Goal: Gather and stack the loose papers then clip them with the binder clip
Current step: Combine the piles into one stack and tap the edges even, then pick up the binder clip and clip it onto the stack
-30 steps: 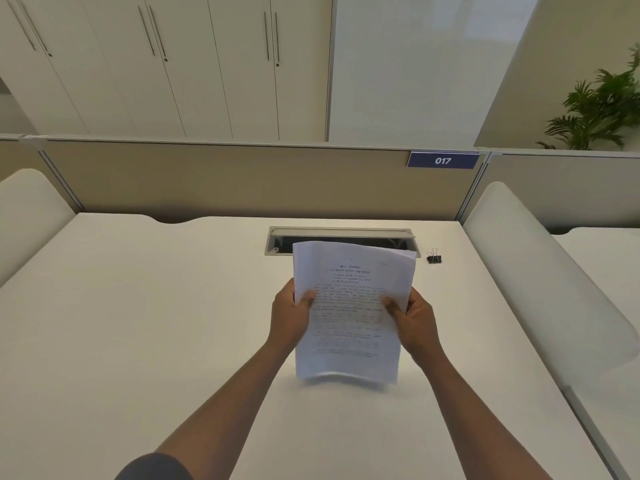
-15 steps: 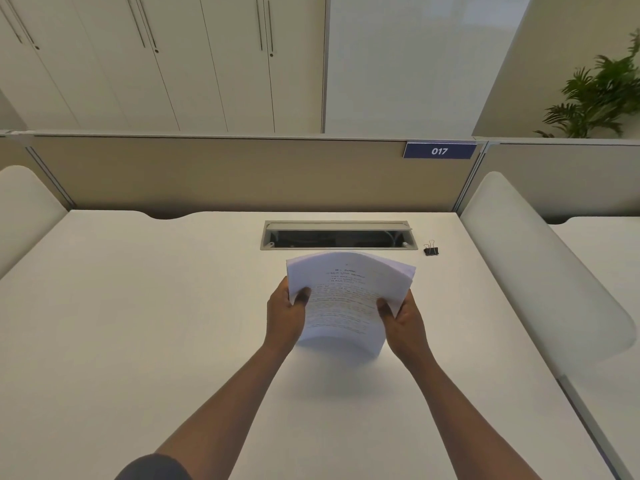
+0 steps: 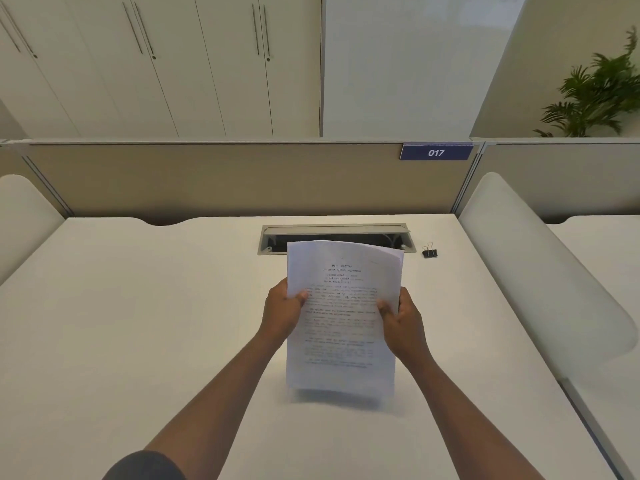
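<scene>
A stack of white printed papers (image 3: 343, 317) stands upright above the white desk (image 3: 138, 323), its bottom edge just over the desktop and blurred. My left hand (image 3: 282, 311) grips the stack's left edge, thumb on the front sheet. My right hand (image 3: 403, 320) grips the right edge the same way. A small black binder clip (image 3: 429, 252) lies on the desk at the back right, apart from both hands, beside the cable tray.
An open grey cable tray (image 3: 336, 233) is sunk into the desk behind the papers. A beige partition (image 3: 225, 178) with a blue "017" sign closes the back. White curved side dividers (image 3: 540, 271) stand left and right.
The stack dropped and bent half a second ago, then came back up. It now stands tall and straight between both hands, as it did a second ago.
</scene>
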The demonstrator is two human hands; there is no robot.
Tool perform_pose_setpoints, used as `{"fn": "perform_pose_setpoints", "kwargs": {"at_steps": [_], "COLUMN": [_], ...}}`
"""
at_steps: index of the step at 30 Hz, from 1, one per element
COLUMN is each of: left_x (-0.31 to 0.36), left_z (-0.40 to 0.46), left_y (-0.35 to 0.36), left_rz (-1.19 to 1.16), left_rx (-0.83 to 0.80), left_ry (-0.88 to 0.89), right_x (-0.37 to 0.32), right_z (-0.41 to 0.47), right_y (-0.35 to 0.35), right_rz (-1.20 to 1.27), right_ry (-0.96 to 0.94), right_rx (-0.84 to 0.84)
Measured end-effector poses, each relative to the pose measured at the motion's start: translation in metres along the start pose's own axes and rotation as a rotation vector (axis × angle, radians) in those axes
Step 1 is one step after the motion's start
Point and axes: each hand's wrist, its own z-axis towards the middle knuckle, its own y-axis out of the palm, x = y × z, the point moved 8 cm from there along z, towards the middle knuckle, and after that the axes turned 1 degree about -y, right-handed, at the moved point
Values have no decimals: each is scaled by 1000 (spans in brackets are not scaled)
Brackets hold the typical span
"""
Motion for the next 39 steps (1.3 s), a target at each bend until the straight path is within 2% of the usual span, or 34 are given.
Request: {"fn": "perform_pose_setpoints", "kwargs": {"at_steps": [3, 6, 18, 24, 34, 39], "left_x": [0, -4, -16, -42, -83, -86], "left_z": [3, 8, 49, 50, 64, 70], "left_y": [8, 11, 10, 32, 51, 56], "left_rz": [-37, -64, -83, -118, -86, -56], "left_rx": [-108, -142, -33, -189, -131, -92], "left_ry": [-43, -99, -174, -230, -329, -313], "right_x": [7, 17, 59, 86, 123, 141], "right_z": [4, 6, 15, 15, 11, 37], "right_y": [2, 5, 20, 21, 29, 26], "right_rz": [-14, -12, -50, -50, 1, -13], "right_ry": [47, 98, 225, 299, 412, 483], "right_rx": [-27, -45, -147, -156, -200, -259]}}
